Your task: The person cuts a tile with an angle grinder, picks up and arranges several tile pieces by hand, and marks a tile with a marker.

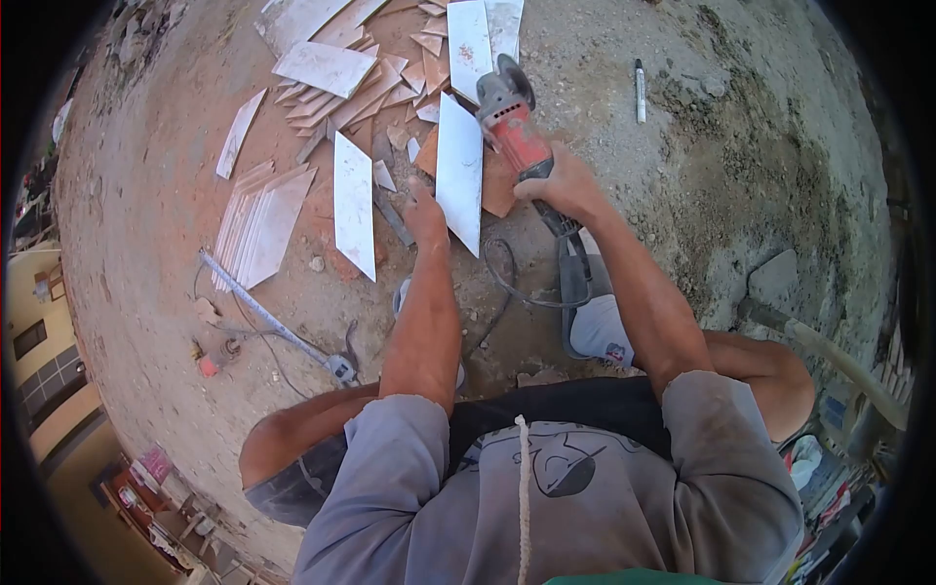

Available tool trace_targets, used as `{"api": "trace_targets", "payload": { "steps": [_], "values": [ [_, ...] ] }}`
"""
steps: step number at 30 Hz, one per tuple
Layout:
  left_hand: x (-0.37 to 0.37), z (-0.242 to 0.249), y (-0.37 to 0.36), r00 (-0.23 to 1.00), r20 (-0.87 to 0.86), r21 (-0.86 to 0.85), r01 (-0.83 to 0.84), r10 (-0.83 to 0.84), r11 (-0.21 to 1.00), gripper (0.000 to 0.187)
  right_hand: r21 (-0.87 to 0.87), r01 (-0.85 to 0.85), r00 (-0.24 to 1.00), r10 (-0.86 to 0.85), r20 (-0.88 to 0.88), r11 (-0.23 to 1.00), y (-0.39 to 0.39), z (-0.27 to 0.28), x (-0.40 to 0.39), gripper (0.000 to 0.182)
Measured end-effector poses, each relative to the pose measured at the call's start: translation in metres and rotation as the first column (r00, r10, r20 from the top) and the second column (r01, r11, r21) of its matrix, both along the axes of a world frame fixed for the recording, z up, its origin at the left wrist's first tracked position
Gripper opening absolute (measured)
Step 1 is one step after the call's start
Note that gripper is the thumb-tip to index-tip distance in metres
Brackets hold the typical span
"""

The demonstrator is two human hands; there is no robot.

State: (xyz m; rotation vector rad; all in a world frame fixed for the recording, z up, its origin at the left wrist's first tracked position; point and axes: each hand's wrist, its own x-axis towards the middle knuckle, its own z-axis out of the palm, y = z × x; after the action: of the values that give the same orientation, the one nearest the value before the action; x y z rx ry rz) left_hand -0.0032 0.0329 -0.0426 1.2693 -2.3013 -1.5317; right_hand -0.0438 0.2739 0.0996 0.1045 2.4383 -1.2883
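Observation:
My right hand [565,185] is wrapped round the rear body of a red and grey angle grinder [520,141]. Its disc end points away from me, just right of a slanted white tile piece [459,171]. At that tile's left edge is my left hand [426,213], closed, with its fingers partly hidden; it appears to grip the edge. Another slanted white tile [354,205] lies on the ground to the left. Under and beside the tile at my left hand are orange-brown broken pieces [498,185].
Stacked tiles [263,224] lie at left, with a heap of tile offcuts [341,83] at the far side. A tape measure [339,369] is extended at lower left. A marker [641,93] lies at right. The grinder's cable [507,283] loops near my foot. A wooden-handled tool [829,353] lies far right.

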Motion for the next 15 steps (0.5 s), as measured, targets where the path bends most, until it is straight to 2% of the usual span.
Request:
{"api": "trace_targets", "payload": {
  "steps": [2, 4, 6, 7, 8, 9, 11, 12, 14, 15],
  "values": [
    [-0.001, 0.008, -0.013, 0.997, -0.068, 0.3, -0.011, 0.033, 0.954, 0.073, -0.034, 0.02, 1.0, -0.02, 0.0, 0.999, 0.013, 0.012, -0.007, 0.066],
    [0.0, 0.029, -0.022, 0.998, -0.045, 0.267, -0.031, 0.045, 0.963, 0.069, -0.064, 0.056, 0.998, -0.057, -0.025, 0.996, 0.031, 0.017, -0.018, 0.061],
    [0.006, 0.047, -0.022, 0.999, -0.013, 0.236, -0.047, 0.052, 0.971, 0.066, -0.159, 0.139, 0.988, -0.125, 0.092, 0.978, 0.043, 0.012, -0.021, 0.054],
    [0.008, 0.053, -0.02, 1.0, 0.019, -0.026, -0.004, 0.004, 1.0, 0.057, -0.155, 0.136, 0.989, -0.124, 0.081, 0.979, 0.045, 0.013, -0.02, 0.054],
    [0.009, 0.058, -0.016, 0.998, 0.062, -0.284, 0.049, -0.033, 0.958, 0.05, -0.188, 0.157, 0.986, -0.144, 0.079, 0.97, 0.048, 0.013, -0.017, 0.053],
    [0.007, 0.065, -0.01, 0.998, 0.048, -0.275, 0.049, -0.037, 0.96, 0.05, -0.218, 0.179, 0.983, -0.167, 0.074, 0.959, 0.05, 0.017, -0.014, 0.052],
    [0.001, 0.079, 0.011, 0.967, -0.14, -0.464, 0.126, -0.213, 0.877, 0.039, -0.221, 0.182, 0.983, -0.174, 0.055, 0.958, 0.048, 0.019, -0.01, 0.052],
    [-0.005, 0.092, 0.019, 0.936, -0.088, -0.447, 0.268, -0.34, 0.854, 0.039, -0.235, 0.18, 0.984, -0.172, 0.055, 0.955, 0.044, 0.02, -0.007, 0.053],
    [-0.013, 0.126, 0.057, 0.897, -0.24, -0.35, 0.276, -0.37, 0.895, 0.034, -0.24, 0.166, 0.986, -0.161, 0.039, 0.956, 0.035, 0.025, -0.003, 0.05],
    [-0.019, 0.124, 0.07, 0.828, -0.375, -0.356, 0.287, -0.417, 0.889, 0.035, -0.258, 0.165, 0.986, -0.16, 0.039, 0.952, 0.029, 0.028, -0.002, 0.047]
  ]
}}
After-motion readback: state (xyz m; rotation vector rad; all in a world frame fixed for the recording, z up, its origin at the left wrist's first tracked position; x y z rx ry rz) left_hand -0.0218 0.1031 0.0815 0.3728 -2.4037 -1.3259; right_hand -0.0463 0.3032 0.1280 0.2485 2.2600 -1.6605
